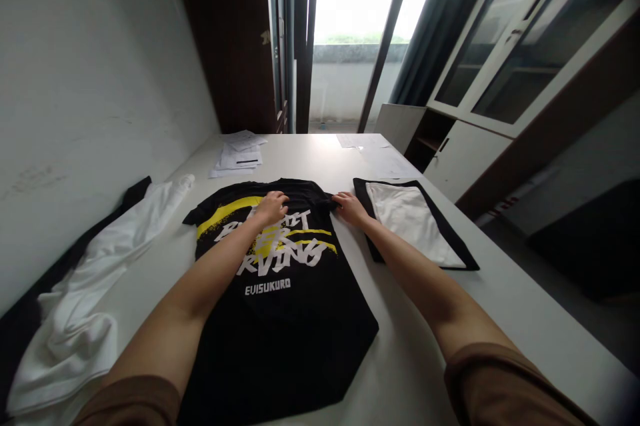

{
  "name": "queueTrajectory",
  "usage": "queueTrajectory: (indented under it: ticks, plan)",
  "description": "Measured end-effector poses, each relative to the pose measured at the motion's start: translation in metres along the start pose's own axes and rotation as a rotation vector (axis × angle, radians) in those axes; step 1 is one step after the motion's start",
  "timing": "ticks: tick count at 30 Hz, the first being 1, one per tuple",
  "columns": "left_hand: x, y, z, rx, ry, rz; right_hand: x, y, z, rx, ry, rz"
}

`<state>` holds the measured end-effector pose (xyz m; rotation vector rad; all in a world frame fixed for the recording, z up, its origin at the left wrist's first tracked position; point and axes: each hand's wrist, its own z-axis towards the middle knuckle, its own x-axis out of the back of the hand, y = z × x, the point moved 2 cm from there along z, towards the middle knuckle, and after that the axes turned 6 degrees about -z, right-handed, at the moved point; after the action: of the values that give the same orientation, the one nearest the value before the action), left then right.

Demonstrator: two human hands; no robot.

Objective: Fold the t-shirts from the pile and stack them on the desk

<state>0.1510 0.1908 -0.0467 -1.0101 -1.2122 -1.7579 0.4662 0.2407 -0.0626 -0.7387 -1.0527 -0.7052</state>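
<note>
A black T-shirt (280,353) with a yellow stripe and white lettering lies spread on the white table, its collar end away from me. My left hand (273,207) is on its upper chest, above the lettering, fingers bent and closed on the fabric. At the sleeve on the right, my right hand (349,207) pinches the bunched black cloth between thumb and fingers. Just right of that hand rests a flat, folded white garment (413,223) on top of a folded black one (376,251).
Along the left wall lie a crumpled white garment (80,339) and dark cloth (135,193). Papers (240,153) sit at the table's far left, more sheets (383,159) at the far right. Beyond the table (305,158) stand a glass door and a white cabinet (470,153).
</note>
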Motion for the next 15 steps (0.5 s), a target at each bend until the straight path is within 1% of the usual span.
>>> queueTrajectory:
  ticks: [2, 4, 6, 8, 10, 13, 15]
  plan:
    - [-0.025, 0.033, 0.008, -0.104, -0.07, -0.025, 0.001, 0.001, 0.003, -0.097, 0.029, 0.125]
    - [-0.043, 0.056, 0.013, -0.131, -0.122, -0.038, 0.003, 0.003, 0.005, -0.202, 0.011, 0.285]
    - [-0.055, 0.067, 0.016, -0.097, -0.154, -0.037, 0.005, 0.004, 0.004, -0.268, -0.052, 0.437]
    - [-0.062, 0.07, 0.019, -0.053, -0.166, -0.032, 0.01, 0.006, 0.001, -0.277, -0.087, 0.487]
    - [-0.066, 0.068, 0.019, -0.033, -0.17, -0.031, 0.019, 0.008, -0.002, -0.251, -0.032, 0.358]
    - [-0.07, 0.064, 0.017, -0.039, -0.178, -0.02, 0.035, 0.008, -0.008, -0.18, 0.11, 0.023]
    - [-0.072, 0.064, 0.016, -0.048, -0.182, -0.007, 0.042, 0.006, -0.011, -0.136, 0.16, -0.12]
